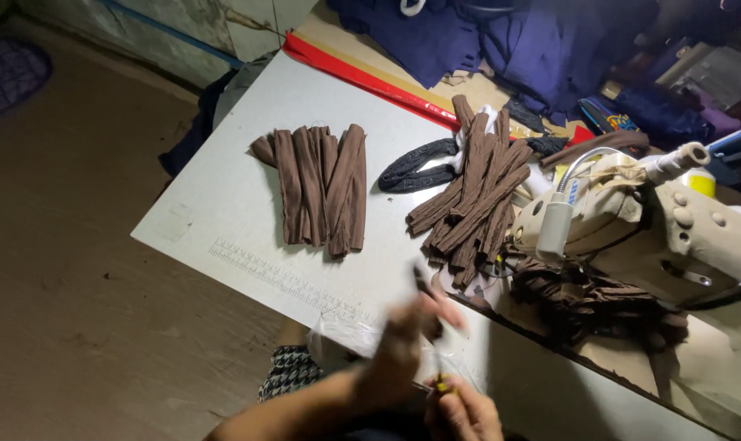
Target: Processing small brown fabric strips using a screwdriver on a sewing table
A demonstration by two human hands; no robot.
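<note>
Nearest, right hand [466, 412] pinched on a small yellow-tipped tool [441, 384], left hand [404, 347] blurred, gripping a thin dark strip [424, 284] — mid-handling, seemingly. Beyond on the surface [248, 204], two piles of brown strips [320, 184] — next calls for steady fingers, probably.

A dim sewing corner around a pale work table

We look down on a white table [223, 204] with a ruler strip printed along its near edge, lit brightest at its middle while the edges fall into shadow. To our left lies a bare brown floor [76, 269], scuffed and dusty, running up to a worn, pale wall [142, 28] crossed by a blue line. A cream sewing machine [672, 220] stands at the right of the table, and dark blue cloth [501, 41] is heaped behind it.
</note>
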